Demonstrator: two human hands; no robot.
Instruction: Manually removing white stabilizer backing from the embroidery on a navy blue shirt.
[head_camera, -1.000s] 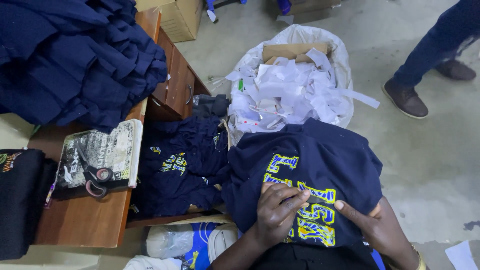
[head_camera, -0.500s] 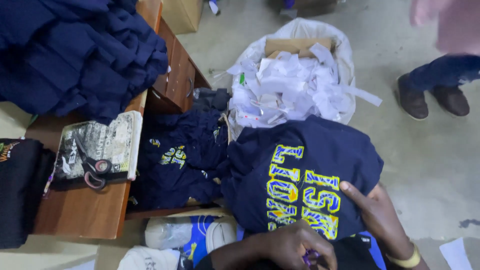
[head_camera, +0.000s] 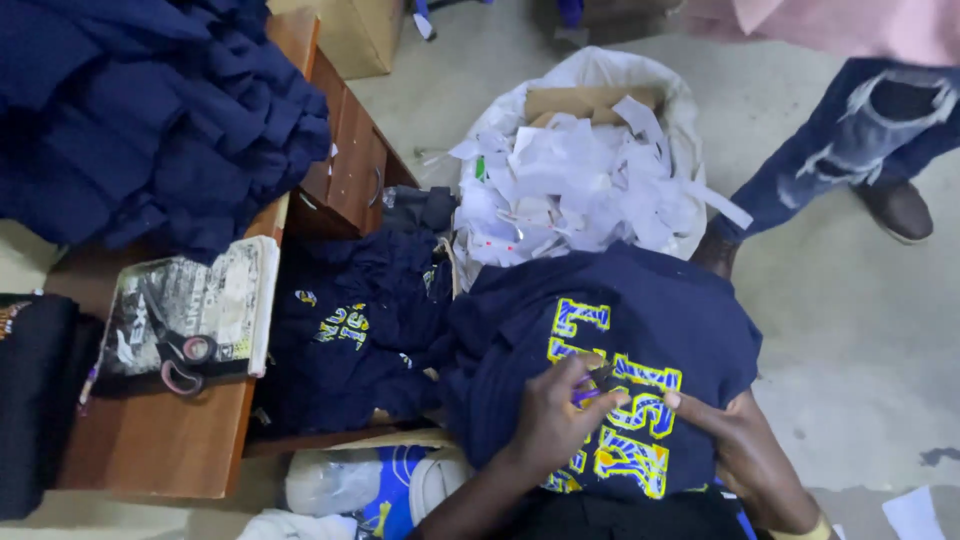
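A navy shirt with yellow and blue lettering lies spread over my lap. My left hand rests on the lettering, its fingers closed on a small purple-handled tool whose tip touches the print. My right hand lies on the shirt just right of the lettering. One finger stretches toward the tool and presses the cloth down. That hand holds nothing that I can see.
A white sack full of paper scraps stands beyond the shirt. More navy shirts lie heaped at left beside a wooden desk carrying a navy pile, a magazine and scissors. Another person's jeans and shoe are at right.
My left hand dropped toward my lap, then came back onto the lettering with the purple tool. The other person stepped closer along the right side.
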